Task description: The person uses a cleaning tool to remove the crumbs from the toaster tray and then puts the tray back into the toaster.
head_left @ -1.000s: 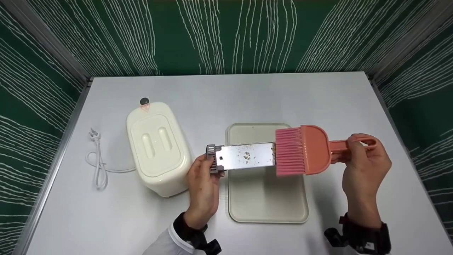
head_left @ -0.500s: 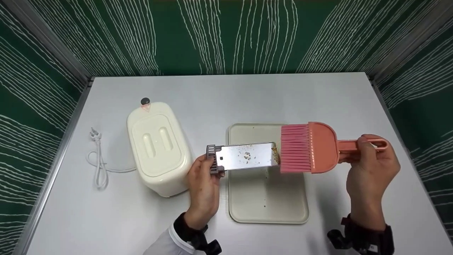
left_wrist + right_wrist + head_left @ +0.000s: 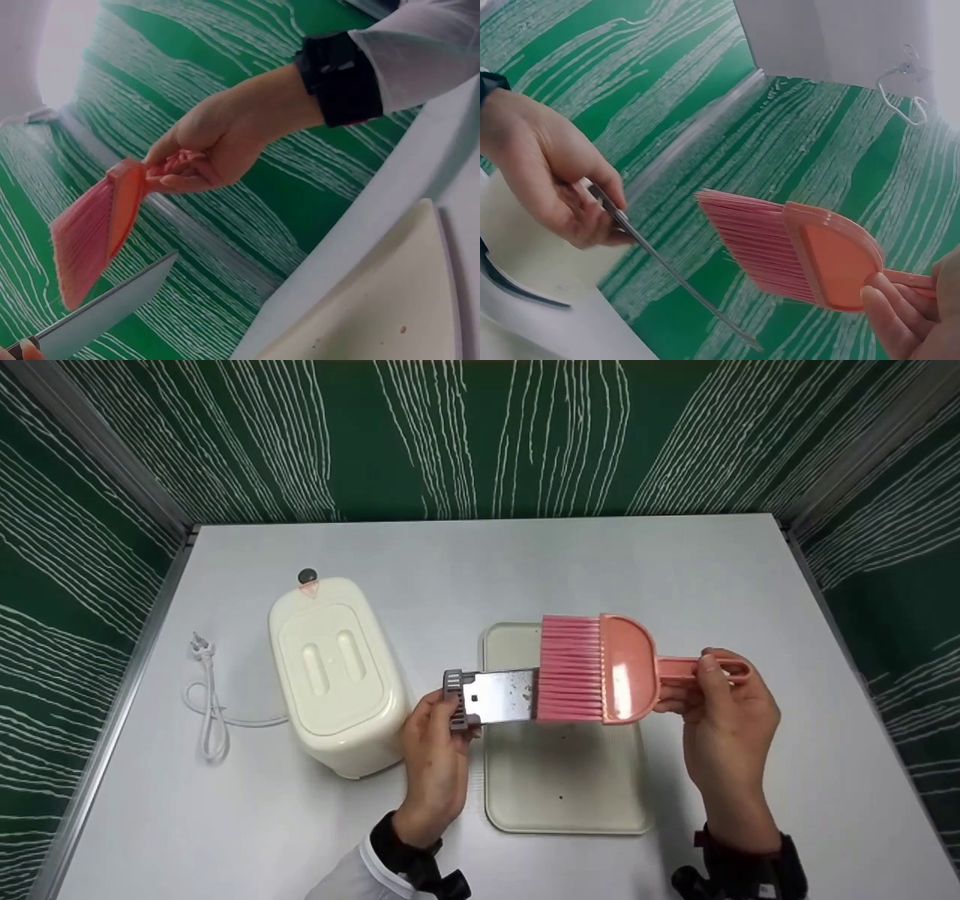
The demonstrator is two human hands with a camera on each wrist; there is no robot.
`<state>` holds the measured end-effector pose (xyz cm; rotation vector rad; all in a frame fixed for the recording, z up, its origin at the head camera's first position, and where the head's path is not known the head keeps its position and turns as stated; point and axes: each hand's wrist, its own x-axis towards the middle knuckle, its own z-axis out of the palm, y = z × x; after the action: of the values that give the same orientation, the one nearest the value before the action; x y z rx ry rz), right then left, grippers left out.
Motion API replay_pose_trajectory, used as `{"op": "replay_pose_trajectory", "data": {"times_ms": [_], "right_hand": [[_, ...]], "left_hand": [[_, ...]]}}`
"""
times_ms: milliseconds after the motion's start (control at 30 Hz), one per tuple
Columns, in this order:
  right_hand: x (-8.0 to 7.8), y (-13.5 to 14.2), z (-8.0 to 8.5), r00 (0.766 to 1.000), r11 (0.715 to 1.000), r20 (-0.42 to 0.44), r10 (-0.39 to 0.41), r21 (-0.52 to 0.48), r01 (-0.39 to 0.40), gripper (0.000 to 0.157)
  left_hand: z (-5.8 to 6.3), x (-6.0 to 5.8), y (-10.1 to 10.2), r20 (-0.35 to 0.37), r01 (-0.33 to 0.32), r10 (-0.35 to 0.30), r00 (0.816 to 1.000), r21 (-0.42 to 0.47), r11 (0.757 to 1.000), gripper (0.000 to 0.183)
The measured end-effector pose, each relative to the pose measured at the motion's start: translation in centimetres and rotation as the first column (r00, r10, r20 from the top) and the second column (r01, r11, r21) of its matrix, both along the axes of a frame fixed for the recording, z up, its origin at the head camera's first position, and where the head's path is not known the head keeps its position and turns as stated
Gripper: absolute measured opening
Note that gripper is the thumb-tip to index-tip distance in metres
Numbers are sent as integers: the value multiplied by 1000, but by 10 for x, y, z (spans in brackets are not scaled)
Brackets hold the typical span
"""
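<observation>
My left hand [image 3: 435, 765] grips the grey plastic end of a toaster crumb tray [image 3: 495, 696], a thin shiny metal plate with brown crumbs on it. In my right hand [image 3: 727, 727] is the handle of an orange brush [image 3: 628, 671] with pink bristles. The bristles overlap the plate's far half in the head view and hide it. From the left wrist view the brush [image 3: 97, 225] hangs above the plate [image 3: 112, 307]. The right wrist view shows the plate edge-on [image 3: 679, 274], sloping down away from the left hand [image 3: 551, 165]. Below both lies a beige tray [image 3: 566, 780] with small dark crumbs.
A cream toaster [image 3: 330, 660] with a lid on top stands left of my left hand, close beside it. Its white cord and plug [image 3: 206, 652] lie farther left on the white table [image 3: 420, 562]. Green panels [image 3: 480, 442] with white streaks enclose the back and sides.
The brush went slightly right, off the plate's end, then came back left over the plate and covers more of it now. The left hand and crumb tray have barely moved.
</observation>
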<state>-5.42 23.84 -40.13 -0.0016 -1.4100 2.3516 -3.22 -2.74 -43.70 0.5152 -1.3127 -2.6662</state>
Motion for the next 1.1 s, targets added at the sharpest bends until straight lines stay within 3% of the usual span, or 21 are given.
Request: {"op": "replay_pose_trajectory", "data": {"times_ms": [200, 400, 533, 867, 1100], "right_hand": [[7, -19, -5, 992, 992, 37, 124, -16, -123, 18], [13, -33, -7, 976, 978, 118, 185, 70, -194, 20], [16, -38, -9, 968, 965, 124, 220, 117, -234, 18], [15, -35, -10, 971, 958, 66, 230, 162, -238, 16], [12, -30, -7, 982, 965, 99, 163, 192, -179, 16]], "left_hand": [[-1, 1, 1, 3, 14, -14, 1000, -9, 1000, 22], [-2, 1, 1, -11, 29, -29, 1000, -7, 1000, 19], [-2, 2, 1, -18, 31, -31, 999, 5, 1000, 19], [0, 2, 1, 8, 45, -45, 999, -19, 999, 23], [1, 1, 0, -1, 34, -34, 999, -8, 999, 24]]}}
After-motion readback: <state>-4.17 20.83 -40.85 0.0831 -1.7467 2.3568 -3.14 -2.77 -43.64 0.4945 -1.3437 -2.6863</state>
